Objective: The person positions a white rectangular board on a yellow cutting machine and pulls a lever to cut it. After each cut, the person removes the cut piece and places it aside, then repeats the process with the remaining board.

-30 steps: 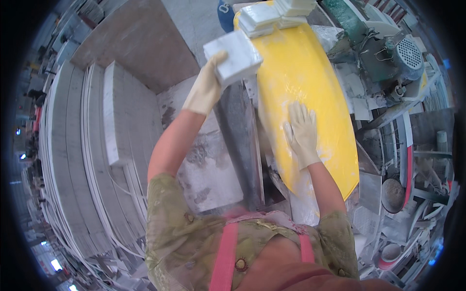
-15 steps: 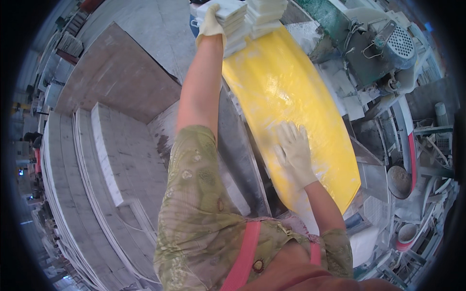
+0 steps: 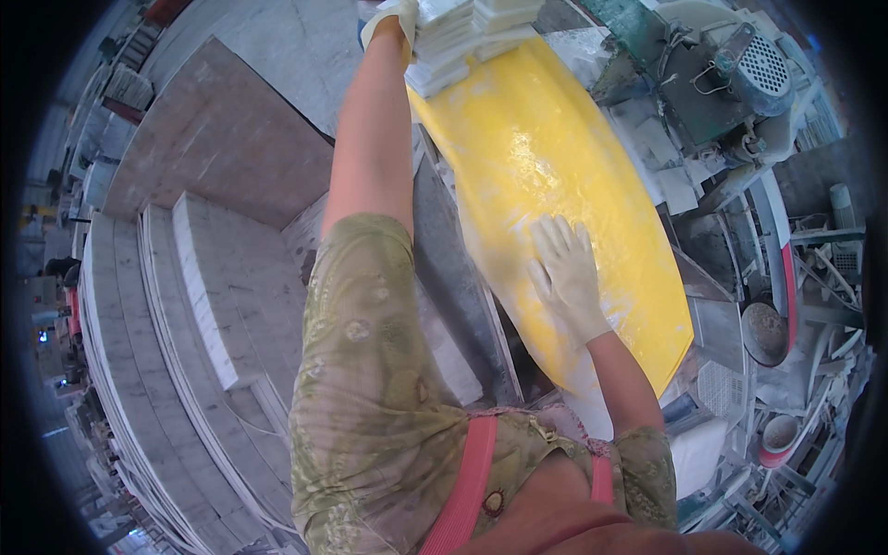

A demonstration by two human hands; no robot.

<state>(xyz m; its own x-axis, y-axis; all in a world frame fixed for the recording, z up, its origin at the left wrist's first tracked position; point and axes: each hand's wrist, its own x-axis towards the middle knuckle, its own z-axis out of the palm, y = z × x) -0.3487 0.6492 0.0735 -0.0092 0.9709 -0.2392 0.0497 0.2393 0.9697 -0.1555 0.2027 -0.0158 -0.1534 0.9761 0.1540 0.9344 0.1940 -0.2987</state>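
My left arm reaches far forward. Its gloved left hand [image 3: 400, 22] is at the left side of a stack of white stone tiles [image 3: 442, 44]; the fingers are partly cut off by the picture's upper edge, so their grip cannot be made out. A second stack of white tiles [image 3: 504, 20] stands right beside the first. Both rest at the far end of a smooth, shiny yellow surface [image 3: 592, 176]. My right hand [image 3: 566, 277], also in a pale glove, lies flat on the near part of this surface, fingers outstretched and holding nothing.
Long grey-white stone slabs [image 3: 245, 287] are layered at the left, with a brown board [image 3: 217, 139] behind them. A machine with a perforated motor cover [image 3: 764, 76] stands at the far right. Round bowl-like parts [image 3: 766, 333] and metal frames lie along the right.
My left hand has shifted slightly forward and left along the tile stack, partly out of the picture. The view has moved a little; my right hand stays flat on the yellow surface.
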